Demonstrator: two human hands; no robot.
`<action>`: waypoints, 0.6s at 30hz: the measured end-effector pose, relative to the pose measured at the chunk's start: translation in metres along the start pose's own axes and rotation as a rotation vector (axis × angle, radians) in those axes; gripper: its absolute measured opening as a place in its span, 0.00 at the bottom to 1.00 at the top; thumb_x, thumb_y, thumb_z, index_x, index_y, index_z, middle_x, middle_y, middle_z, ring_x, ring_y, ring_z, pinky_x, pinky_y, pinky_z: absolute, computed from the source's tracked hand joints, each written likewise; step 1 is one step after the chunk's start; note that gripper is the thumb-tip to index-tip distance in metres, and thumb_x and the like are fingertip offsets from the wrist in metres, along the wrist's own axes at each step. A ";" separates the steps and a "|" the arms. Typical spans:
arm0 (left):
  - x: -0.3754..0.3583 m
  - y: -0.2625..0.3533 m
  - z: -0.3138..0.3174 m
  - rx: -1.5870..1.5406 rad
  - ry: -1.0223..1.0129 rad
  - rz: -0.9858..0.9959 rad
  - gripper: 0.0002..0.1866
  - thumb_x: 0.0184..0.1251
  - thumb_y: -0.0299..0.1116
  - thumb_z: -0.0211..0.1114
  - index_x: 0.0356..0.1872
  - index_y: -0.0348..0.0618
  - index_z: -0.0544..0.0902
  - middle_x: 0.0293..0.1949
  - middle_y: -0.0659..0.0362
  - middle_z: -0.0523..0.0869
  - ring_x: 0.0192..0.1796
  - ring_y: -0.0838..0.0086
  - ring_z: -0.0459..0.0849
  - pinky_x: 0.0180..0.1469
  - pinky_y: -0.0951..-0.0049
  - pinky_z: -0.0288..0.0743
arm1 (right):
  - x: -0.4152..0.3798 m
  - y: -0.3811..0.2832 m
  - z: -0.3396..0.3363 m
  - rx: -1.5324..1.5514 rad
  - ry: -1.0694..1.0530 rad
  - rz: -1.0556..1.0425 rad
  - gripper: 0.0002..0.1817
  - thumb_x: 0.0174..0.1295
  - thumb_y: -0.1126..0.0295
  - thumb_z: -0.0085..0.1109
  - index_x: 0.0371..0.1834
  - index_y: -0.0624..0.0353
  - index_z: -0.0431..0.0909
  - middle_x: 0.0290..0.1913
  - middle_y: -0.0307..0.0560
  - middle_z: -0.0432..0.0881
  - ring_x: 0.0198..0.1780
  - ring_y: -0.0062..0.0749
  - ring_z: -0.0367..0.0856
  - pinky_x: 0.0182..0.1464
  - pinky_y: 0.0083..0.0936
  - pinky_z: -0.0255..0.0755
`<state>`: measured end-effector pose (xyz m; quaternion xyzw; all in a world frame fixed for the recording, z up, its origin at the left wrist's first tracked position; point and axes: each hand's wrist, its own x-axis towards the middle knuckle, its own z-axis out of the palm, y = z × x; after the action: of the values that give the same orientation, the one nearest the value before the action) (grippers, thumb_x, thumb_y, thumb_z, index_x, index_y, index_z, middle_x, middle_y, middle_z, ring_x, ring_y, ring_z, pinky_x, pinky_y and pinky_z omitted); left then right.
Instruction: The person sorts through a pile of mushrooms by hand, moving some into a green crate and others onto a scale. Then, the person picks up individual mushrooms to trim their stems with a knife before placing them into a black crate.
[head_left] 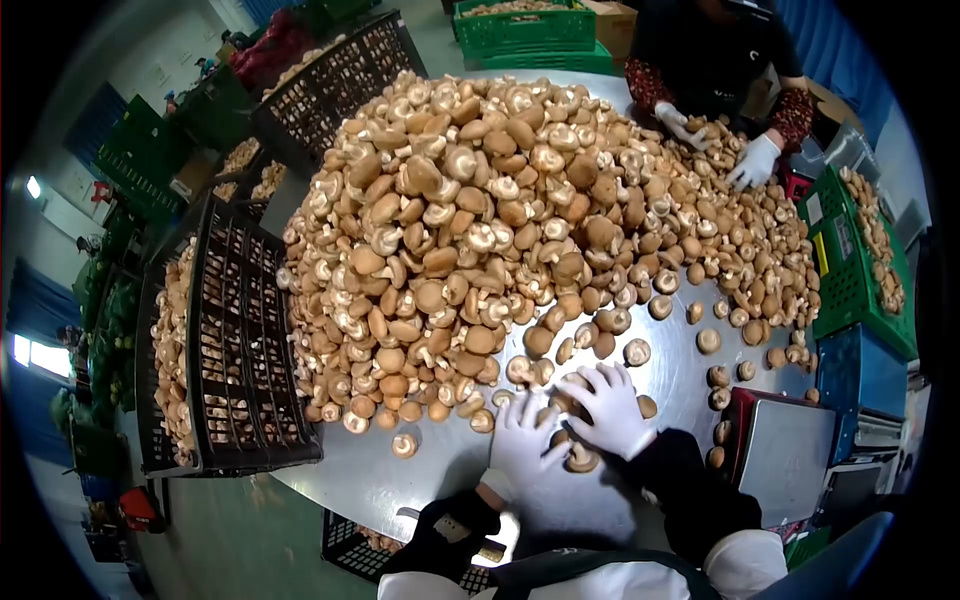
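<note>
A large heap of brown shiitake mushrooms (pixel 440 230) covers much of the metal table (pixel 400 480). At the near edge of the heap, my left hand (pixel 522 442) in a white glove lies with its fingers apart, touching or just above a few mushrooms. Close to its right, my right hand (pixel 608 412), also gloved, has its fingers spread over mushrooms. One mushroom (pixel 582 458) sits between the two hands, near my right palm. The gloves partly hide some of the mushrooms under them.
Black crates of mushrooms (pixel 250 340) stand along the left. A green crate (pixel 850 250) stands at the right, behind a silver-topped scale (pixel 785 455). Across the table a person's gloved hands (pixel 755 160) touch the heap. Another crate (pixel 350 548) is below the table edge.
</note>
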<state>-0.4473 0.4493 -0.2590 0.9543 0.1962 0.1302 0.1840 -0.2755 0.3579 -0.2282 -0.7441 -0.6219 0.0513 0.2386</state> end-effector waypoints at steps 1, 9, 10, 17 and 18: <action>-0.009 0.006 -0.001 -0.033 -0.031 0.063 0.29 0.57 0.53 0.63 0.57 0.51 0.78 0.63 0.45 0.69 0.65 0.46 0.65 0.67 0.42 0.53 | -0.017 -0.004 -0.005 -0.006 -0.042 0.012 0.27 0.47 0.61 0.64 0.55 0.43 0.76 0.58 0.49 0.71 0.59 0.55 0.66 0.64 0.52 0.56; -0.012 -0.015 -0.044 0.317 0.209 -0.397 0.29 0.52 0.45 0.67 0.57 0.45 0.78 0.68 0.39 0.61 0.70 0.41 0.55 0.65 0.36 0.55 | -0.048 0.003 -0.014 0.291 0.308 0.335 0.29 0.54 0.67 0.59 0.62 0.56 0.70 0.59 0.59 0.70 0.59 0.61 0.65 0.64 0.48 0.57; -0.011 -0.022 -0.037 0.304 0.121 -0.465 0.31 0.52 0.46 0.68 0.59 0.47 0.78 0.71 0.38 0.55 0.72 0.35 0.46 0.65 0.33 0.54 | -0.042 0.009 -0.018 0.203 0.155 0.331 0.28 0.56 0.66 0.57 0.62 0.56 0.69 0.60 0.58 0.70 0.59 0.61 0.65 0.64 0.48 0.57; -0.048 0.002 -0.019 -0.016 -0.013 -0.024 0.27 0.52 0.42 0.68 0.56 0.50 0.79 0.67 0.45 0.64 0.68 0.28 0.51 0.66 0.37 0.55 | -0.083 -0.008 -0.024 0.007 -0.172 0.138 0.31 0.51 0.60 0.61 0.62 0.49 0.71 0.60 0.52 0.72 0.67 0.58 0.60 0.69 0.55 0.50; -0.052 0.010 -0.019 -0.032 0.003 0.020 0.24 0.52 0.38 0.67 0.54 0.50 0.79 0.65 0.48 0.67 0.67 0.33 0.57 0.66 0.39 0.57 | -0.092 -0.010 -0.025 -0.015 -0.189 0.147 0.29 0.51 0.61 0.61 0.61 0.49 0.73 0.59 0.51 0.73 0.67 0.57 0.60 0.69 0.55 0.50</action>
<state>-0.4963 0.4245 -0.2475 0.9529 0.1848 0.1367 0.1979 -0.2954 0.2642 -0.2221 -0.7812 -0.5860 0.1339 0.1686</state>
